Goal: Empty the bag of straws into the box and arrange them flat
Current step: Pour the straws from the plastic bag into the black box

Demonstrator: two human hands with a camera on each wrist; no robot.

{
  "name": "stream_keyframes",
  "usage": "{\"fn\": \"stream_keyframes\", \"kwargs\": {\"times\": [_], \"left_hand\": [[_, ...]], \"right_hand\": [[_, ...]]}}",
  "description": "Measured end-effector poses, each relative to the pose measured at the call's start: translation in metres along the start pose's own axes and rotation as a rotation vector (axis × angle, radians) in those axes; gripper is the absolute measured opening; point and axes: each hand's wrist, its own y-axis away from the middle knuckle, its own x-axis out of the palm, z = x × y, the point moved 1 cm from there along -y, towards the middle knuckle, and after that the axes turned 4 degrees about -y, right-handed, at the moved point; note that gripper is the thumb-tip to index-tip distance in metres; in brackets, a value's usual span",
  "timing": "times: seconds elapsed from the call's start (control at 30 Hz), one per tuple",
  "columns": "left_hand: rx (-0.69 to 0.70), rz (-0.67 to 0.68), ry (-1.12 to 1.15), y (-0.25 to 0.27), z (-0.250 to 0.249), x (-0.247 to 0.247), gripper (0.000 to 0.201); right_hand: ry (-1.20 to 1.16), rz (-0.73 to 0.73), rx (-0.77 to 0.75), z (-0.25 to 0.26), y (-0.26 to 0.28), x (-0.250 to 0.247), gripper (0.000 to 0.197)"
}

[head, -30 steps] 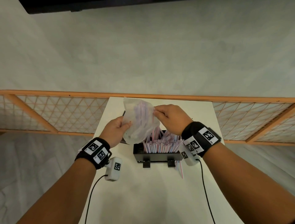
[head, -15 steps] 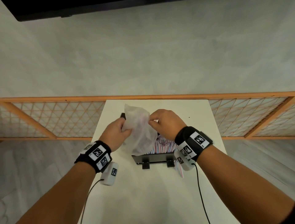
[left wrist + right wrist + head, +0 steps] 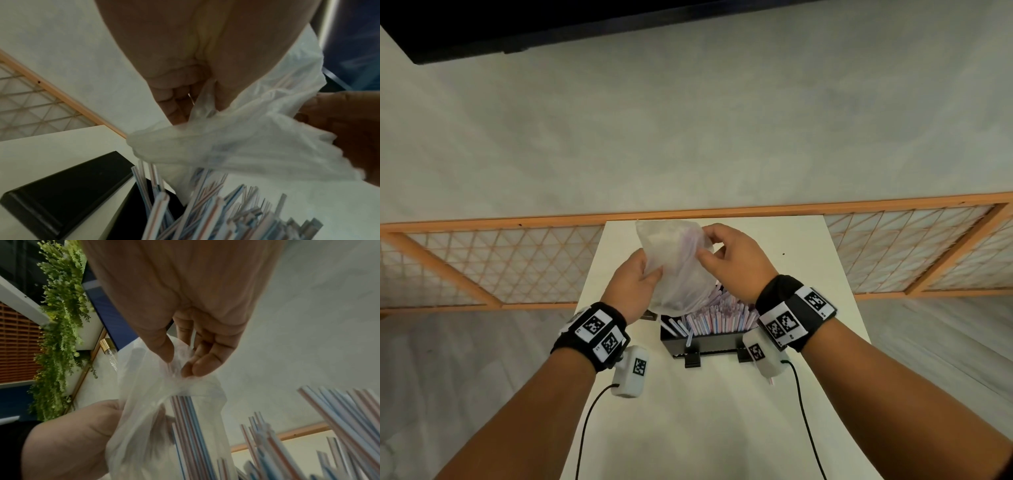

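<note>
Both hands hold the bag (image 3: pixel 677 270) upended above the box (image 3: pixel 703 342) at mid-bench, so straws (image 3: pixel 719 317) slide down. Left hand (image 3: pixel 631 282) grips one side; right hand (image 3: pixel 736 262) pinches the other. A few straws seemingly remain inside.

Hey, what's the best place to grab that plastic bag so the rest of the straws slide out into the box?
Probably the closed upper end of the plastic bag, gripped from above. Its mouth hangs down over the black box and a few straws still show inside. The left hand and right hand already pinch it high on either side.
</note>
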Motion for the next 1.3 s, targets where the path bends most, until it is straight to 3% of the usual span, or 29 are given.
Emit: {"fn": "stream_keyframes", "kwargs": {"times": [0.13, 0.23, 0.37, 0.53, 0.7, 0.83, 0.9, 0.97, 1.07, 1.2, 1.3], "left_hand": [[0.013, -0.055, -0.013, -0.004, -0.006, -0.004, 0.023], [0.007, -0.1, 0.052, -0.006, -0.01, -0.01, 0.027], [-0.037, -0.161, 0.205, -0.006, -0.014, -0.019, 0.013], [-0.1, -0.122, 0.403, -0.006, -0.018, -0.022, 0.014], [-0.14, -0.132, 0.531, -0.007, -0.022, -0.02, 0.023], [-0.091, 0.006, 0.536, -0.007, -0.027, -0.014, 0.023], [-0.041, 0.036, 0.492, -0.004, -0.032, -0.011, 0.02], [-0.016, 0.001, 0.44, -0.002, -0.035, -0.011, 0.02], [0.069, -0.083, 0.288, -0.003, -0.035, -0.018, 0.025], [0.076, -0.267, 0.189, -0.01, -0.031, -0.035, 0.018], [0.126, -0.34, -0.007, -0.009, -0.035, -0.042, 0.026]], "right_hand": [[-0.047, -0.019, 0.037, 0.002, 0.0, -0.004, 0.029], [-0.107, -0.134, 0.046, 0.006, -0.001, -0.01, 0.038], [-0.155, -0.227, 0.029, 0.01, 0.001, -0.018, 0.032], [-0.114, -0.248, 0.042, 0.002, 0.007, -0.017, 0.012], [-0.026, -0.083, -0.036, 0.009, 0.017, 0.001, 0.017], [0.03, 0.002, -0.016, 0.018, 0.006, 0.018, 0.033], [0.068, 0.083, -0.007, 0.023, -0.001, 0.023, 0.025], [0.068, 0.149, 0.044, 0.024, -0.005, 0.025, 0.02], [0.093, 0.231, 0.13, 0.014, -0.009, 0.025, 0.03], [-0.007, 0.258, 0.18, 0.012, -0.013, 0.028, 0.032], [-0.043, 0.298, 0.131, 0.026, -0.017, 0.031, 0.014]]}}
